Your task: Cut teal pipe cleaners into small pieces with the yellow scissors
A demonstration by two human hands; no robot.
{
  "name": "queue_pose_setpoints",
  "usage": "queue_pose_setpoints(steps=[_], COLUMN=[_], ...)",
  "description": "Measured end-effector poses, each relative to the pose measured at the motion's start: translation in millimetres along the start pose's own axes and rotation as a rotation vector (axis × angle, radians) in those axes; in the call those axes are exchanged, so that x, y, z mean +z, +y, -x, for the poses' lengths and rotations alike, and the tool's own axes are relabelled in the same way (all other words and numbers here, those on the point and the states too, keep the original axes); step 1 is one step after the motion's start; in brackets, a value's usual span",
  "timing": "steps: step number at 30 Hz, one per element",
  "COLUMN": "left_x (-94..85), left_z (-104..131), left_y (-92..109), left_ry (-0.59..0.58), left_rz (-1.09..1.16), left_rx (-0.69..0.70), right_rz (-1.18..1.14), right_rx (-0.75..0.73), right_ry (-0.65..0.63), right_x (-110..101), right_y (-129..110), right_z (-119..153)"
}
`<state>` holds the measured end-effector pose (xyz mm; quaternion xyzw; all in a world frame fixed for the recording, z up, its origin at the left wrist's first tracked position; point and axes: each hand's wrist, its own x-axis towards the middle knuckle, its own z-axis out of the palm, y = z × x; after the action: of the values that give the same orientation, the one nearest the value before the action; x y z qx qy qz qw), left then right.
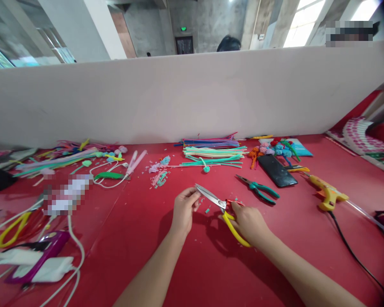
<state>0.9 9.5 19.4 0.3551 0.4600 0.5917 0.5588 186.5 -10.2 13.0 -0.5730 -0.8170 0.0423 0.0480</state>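
Observation:
My right hand (pixel 248 219) is wrapped round the red and yellow handles of a pair of scissors (pixel 213 197). The blades point up and left, with their tips beside the fingers of my left hand (pixel 184 209). That hand is closed in a pinch; whatever lies between its fingertips is too small to make out. A short teal snippet (pixel 207 210) lies on the red table (pixel 141 256) just below the blades. Beyond the hands, a small teal ball on a pale stem (pixel 206 169) rests by a row of green pipe cleaners (pixel 214 152).
Teal-handled pliers (pixel 262 190), a black phone (pixel 277 170) and a yellow glue gun (pixel 329 194) lie to the right. Colourful cuttings (pixel 160 179) lie left of centre. White cables and a purple power strip (pixel 40 258) occupy the left. A white partition (pixel 185 98) stands behind.

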Motion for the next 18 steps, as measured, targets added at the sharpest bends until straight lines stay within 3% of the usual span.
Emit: queue_pose_setpoints(steps=[5, 11, 15, 18], left_x=[1.4, 3.3, 8.8, 14.3], left_z=[1, 3, 6, 10], left_y=[3, 0, -3, -6], left_ry=[0.004, -0.040, -0.137, -0.266], left_rz=[0.003, -0.085, -0.324, -0.491], left_rx=[-0.004, -0.063, -0.084, 0.016], right_rz=[-0.020, -0.167, -0.519, -0.831], right_rx=[0.020, 0.143, 0.175, 0.146], right_ry=[-0.012, 0.006, -0.004, 0.013], right_x=[2, -1, -4, -5], right_y=[3, 5, 2, -1], right_z=[-1, -4, -8, -10])
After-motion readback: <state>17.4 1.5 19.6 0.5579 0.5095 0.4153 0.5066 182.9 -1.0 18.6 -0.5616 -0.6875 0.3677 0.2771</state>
